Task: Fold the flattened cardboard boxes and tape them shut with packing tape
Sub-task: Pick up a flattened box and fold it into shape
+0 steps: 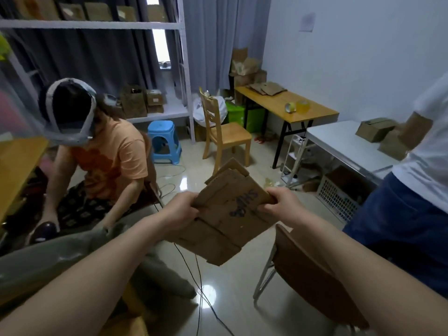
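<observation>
I hold a flattened brown cardboard box (225,212) with blue lettering out in front of me, above the tiled floor. My left hand (180,210) grips its left edge, thumb on top. Its right edge is pinched by my right hand (275,202), fingers curled over the top. The box is tilted, its flaps pointing away from me and down toward me. Two rolls of packing tape (297,106) sit on the wooden table (271,99) at the back right.
A person in an orange shirt (106,158) sits on the left. Another person in a white shirt (426,170) stands at the right by a white table (339,141) with a folded box (374,128). A brown chair (310,270) is under my right arm; a wooden chair (225,134) and blue stool (164,141) stand behind. Cables cross the floor.
</observation>
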Available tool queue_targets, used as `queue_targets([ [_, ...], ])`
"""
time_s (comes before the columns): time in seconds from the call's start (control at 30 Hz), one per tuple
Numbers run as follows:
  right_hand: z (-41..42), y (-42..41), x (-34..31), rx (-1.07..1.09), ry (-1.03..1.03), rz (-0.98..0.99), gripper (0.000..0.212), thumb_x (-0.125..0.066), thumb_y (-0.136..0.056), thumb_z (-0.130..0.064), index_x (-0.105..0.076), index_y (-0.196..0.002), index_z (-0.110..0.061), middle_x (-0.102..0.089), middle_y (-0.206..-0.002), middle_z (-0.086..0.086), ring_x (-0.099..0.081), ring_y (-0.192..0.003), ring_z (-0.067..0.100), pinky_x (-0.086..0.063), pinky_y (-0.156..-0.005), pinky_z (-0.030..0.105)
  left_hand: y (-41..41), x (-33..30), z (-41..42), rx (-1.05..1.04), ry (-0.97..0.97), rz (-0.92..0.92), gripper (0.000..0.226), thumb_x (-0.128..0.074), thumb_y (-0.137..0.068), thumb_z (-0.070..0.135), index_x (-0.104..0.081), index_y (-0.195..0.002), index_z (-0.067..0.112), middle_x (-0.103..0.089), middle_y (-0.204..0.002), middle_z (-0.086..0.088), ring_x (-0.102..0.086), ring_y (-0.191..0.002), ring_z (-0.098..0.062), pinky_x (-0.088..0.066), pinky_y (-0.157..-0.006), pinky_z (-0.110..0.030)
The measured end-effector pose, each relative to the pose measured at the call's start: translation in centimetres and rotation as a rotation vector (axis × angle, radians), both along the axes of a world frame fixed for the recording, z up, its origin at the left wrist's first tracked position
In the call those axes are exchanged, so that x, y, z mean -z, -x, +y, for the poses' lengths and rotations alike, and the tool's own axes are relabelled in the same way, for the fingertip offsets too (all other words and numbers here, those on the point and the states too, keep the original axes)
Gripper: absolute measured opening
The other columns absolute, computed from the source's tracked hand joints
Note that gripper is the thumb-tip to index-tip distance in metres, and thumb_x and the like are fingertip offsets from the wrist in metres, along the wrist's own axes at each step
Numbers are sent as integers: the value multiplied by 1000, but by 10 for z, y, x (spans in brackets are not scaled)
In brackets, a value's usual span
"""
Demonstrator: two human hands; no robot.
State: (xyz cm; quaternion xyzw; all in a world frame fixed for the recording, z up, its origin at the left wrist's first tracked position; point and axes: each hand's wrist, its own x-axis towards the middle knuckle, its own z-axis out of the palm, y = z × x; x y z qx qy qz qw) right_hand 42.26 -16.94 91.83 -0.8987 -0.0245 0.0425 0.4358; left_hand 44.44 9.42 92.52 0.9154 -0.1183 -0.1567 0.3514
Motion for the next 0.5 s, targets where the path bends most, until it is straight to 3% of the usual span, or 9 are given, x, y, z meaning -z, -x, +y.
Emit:
queue_targets([
  [0.13,-19,-73,10,-16,37,66,15,-67,-85,-5,-68,-84,-20,-68,-87,1,-65,-83,15,-56,-77,31,-79,6,-10,3,7,3,25,-60,-90,6,-68,-103,27,-68,-102,3,-64,-99,-16,-52,-94,-40],
  [0.23,-38,-132,14,-86,30,153,12,-67,-84,-4,-72,-93,-11,-72,-91,5,-68,-84,17,-57,-73,25,-136,11,-21,10,19,0,24,-61,-90,6,-69,-100,27,-70,-100,3,-65,-97,-16,-53,-92,-39],
  [0.4,-59,-236,7,-95,31,83,14,-66,-87,-13,-73,-98,-17,-72,-93,-3,-67,-90,14,-53,-83,31,-232,6,-46,-61,35,5,18,-60,-91,8,-65,-95,24,-67,-102,-1,-63,-99,-19,-52,-93,-40],
  [0.5,-67,-291,-5,-87,1,67,10,-64,-89,-14,-69,-97,-19,-70,-94,-1,-66,-88,14,-54,-80,28,-286,-4,-62,-217,29,-82,23,-67,-89,19,-59,-110,23,-64,-114,-4,-60,-106,-20,-50,-95,-40],
])
